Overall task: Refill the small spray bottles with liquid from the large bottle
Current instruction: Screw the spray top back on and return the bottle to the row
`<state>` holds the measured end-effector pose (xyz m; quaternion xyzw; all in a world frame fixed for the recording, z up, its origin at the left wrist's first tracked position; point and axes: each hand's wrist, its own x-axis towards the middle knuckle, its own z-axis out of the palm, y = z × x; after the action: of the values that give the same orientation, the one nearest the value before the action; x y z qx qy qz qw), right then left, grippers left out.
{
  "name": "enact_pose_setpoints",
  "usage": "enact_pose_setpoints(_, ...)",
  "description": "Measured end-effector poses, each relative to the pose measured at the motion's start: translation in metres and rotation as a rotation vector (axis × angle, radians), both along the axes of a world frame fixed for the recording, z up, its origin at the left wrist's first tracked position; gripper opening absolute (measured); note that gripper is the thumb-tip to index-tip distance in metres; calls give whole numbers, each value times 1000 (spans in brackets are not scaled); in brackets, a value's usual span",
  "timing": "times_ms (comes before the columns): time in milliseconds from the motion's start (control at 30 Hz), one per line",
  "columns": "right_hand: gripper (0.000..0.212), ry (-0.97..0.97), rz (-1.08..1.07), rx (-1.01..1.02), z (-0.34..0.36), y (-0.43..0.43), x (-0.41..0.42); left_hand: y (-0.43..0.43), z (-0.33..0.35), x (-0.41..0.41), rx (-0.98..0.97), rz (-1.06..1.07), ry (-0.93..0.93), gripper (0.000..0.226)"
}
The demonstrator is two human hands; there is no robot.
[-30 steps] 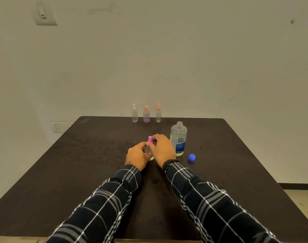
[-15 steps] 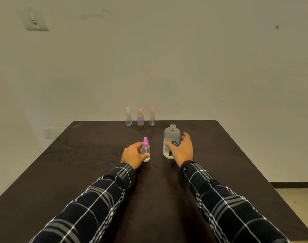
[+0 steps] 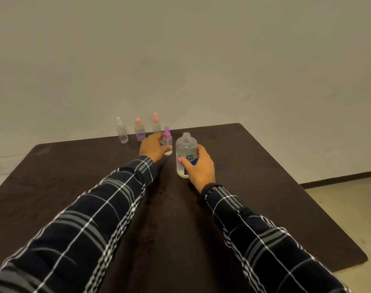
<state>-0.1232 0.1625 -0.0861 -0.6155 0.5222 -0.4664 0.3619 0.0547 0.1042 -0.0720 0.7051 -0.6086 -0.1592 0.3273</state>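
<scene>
Nearest me, two plaid sleeves (image 3: pixel 100 210) stretch out over the dark table (image 3: pixel 275 187). The hands are apart, each busy with its own bottle.

The right hand (image 3: pixel 199 168), with a beaded band (image 3: pixel 211 189) at the wrist, is wrapped round the lower half of the large bottle (image 3: pixel 185 149). The bottle stands upright near the middle of the table, its neck open and uncapped. That is my worry: a jolt or careless tilt would slop liquid out of that open mouth. The level looks low, though I can't be sure. If it is, pouring would need a steep tip, which could easily overshoot a narrow neck.

Just beyond and to the left, the left hand (image 3: pixel 153 148) pinches the purple-capped spray bottle (image 3: pixel 167 142). It is upright with its cap on, and I cannot tell whether its base touches the table. It is just beside the large bottle, so the two could knock together.

Farther off, along the table's far edge, stands a row of three: a clear-capped bottle (image 3: pixel 122 132), a pink-capped bottle (image 3: pixel 139 131) and a taller pink-capped bottle (image 3: pixel 156 124). They look slim and light. The left hand is close in front of them, so a brush of the knuckles could topple one off the back.

Behind everything is a plain wall (image 3: pixel 201 60).
</scene>
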Motion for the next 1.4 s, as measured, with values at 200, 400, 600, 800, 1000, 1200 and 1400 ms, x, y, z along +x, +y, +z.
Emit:
enact_pose_setpoints(200, 54, 5, -23, -22, -6, -5, 2, -59, -5, -3, -19, -8, -2, 49)
enact_pose_setpoints(400, 57, 41, -53, -34, -11, -11, 5, -102, -15, -19, -42, -3, 121, 53)
enact_pose_setpoints(600, 57, 88, -62, -37, -13, -14, 6, -119, -30, -25, -52, 70, 140, 43)
enact_pose_setpoints(800, 59, 102, -56, -32, -11, -13, 7, -127, -34, -23, -72, 119, 130, 41)
enact_pose_setpoints(1000, 59, 113, -57, -35, -10, -13, 7, -132, -36, -24, -108, 117, 102, 45)
enact_pose_setpoints(1200, 61, 127, -62, -30, -10, -12, 7, -119, -36, -27, -62, 115, 24, 50)
enact_pose_setpoints(1400, 59, 144, -74, -50, -7, -9, 8, -90, -18, -18, -234, 164, -129, 32)
